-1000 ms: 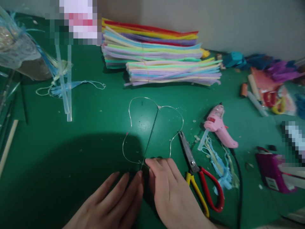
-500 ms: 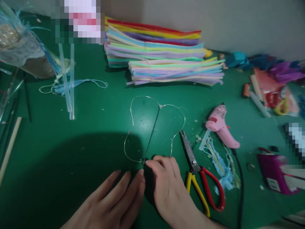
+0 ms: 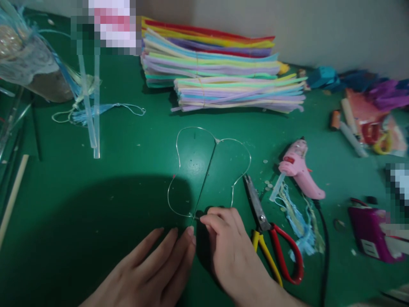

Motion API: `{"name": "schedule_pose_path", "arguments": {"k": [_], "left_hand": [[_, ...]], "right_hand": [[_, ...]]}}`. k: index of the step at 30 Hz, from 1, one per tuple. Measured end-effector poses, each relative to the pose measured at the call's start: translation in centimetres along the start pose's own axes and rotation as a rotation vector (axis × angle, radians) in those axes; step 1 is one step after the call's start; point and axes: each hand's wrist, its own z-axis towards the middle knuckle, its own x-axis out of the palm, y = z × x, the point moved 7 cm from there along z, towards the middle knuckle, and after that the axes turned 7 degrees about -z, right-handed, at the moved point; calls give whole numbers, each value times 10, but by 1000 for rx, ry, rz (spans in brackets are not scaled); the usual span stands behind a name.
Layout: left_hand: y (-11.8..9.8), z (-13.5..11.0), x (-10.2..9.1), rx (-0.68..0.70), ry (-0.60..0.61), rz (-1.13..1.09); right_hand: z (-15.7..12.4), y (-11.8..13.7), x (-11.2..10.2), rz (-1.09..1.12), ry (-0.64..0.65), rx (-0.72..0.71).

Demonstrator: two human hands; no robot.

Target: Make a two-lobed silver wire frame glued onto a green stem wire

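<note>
A silvery wire (image 3: 250,156), bent into a lobed, butterfly-like outline, lies on the green tabletop. Across its middle runs a thin dark wire (image 3: 204,180), from the upper notch to the bottom joint. My left hand (image 3: 143,266) is at the lower end, its thumb and index fingertip together on the dark wire's tip while the other fingers stretch forward. My right hand (image 3: 226,243) pinches the silvery wire just right of the bottom joint. Its curled fingers cover the lower right lobe. Pliers with red and yellow handles (image 3: 262,222) lie right of it, jaw tip by the outline.
Bundled pipe cleaners (image 3: 236,94) lie at the back. A pink glue gun (image 3: 297,164) with a black cord sits right, beside a blue tassel (image 3: 298,226) and a purple box (image 3: 367,232). Clear glue sticks (image 3: 96,106) and a wooden stick (image 3: 14,198) are left.
My right fingertips have shifted slightly right, away from the bottom joint. My left hand stays almost in place. The view has moved a little.
</note>
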Motion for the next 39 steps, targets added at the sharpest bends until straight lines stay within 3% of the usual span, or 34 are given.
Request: {"name": "schedule_pose_path", "arguments": {"k": [10,23,28,33,39], "left_hand": [[1,4,-5,1,0,1],[1,1,-3,2,0,-20],[2,3,-6,-11,-13,-22],[2,7,-8,-2,-29,-25],[2,7,-9,2,-37,-21]], "right_hand": [[-2,-12,0,146,42,61],[-1,-9,-2,128,68,25],[3,-3,-11,88,99,-64],[9,9,-30,-53,-35,-217],[7,11,-30,-157,-51,-260]]}}
